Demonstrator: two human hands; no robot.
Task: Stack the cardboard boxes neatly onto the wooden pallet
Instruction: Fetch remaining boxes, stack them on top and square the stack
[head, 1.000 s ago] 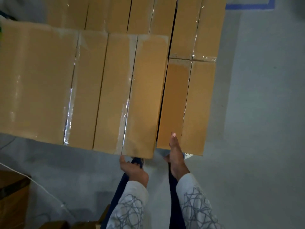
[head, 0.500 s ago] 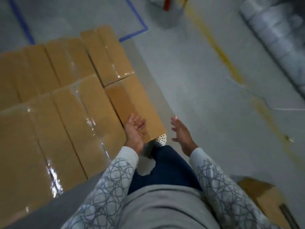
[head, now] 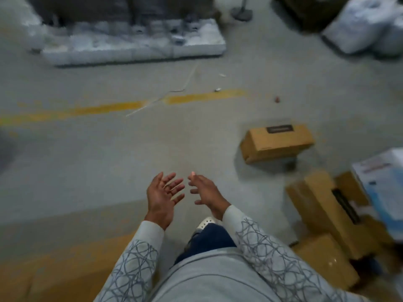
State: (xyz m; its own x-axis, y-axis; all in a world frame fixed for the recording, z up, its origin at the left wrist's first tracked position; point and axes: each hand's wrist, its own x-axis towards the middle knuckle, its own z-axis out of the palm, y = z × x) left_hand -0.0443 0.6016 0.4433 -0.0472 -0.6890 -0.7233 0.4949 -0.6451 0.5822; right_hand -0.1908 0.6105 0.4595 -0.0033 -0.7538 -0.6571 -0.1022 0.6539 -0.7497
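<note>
My left hand point(head: 162, 197) and my right hand point(head: 206, 194) hover side by side over bare grey floor, fingers spread, holding nothing. A brown cardboard box point(head: 277, 142) with a dark label lies on the floor ahead to the right, apart from both hands. More cardboard boxes point(head: 327, 210) are piled untidily at the right edge. The stacked boxes point(head: 54, 273) show only as a blurred brown patch at the lower left, behind my left sleeve. The pallet is not visible.
A yellow floor line point(head: 130, 104) runs across the middle. Wrapped white bundles point(head: 135, 44) lie at the far side, plastic-wrapped bales point(head: 370, 25) at the top right. A blue-and-white carton point(head: 383, 177) sits at the right edge.
My view has swung right, away from the box stack toward the loose boxes on the floor. Both hands have left the stacked boxes and now hang empty in the air.
</note>
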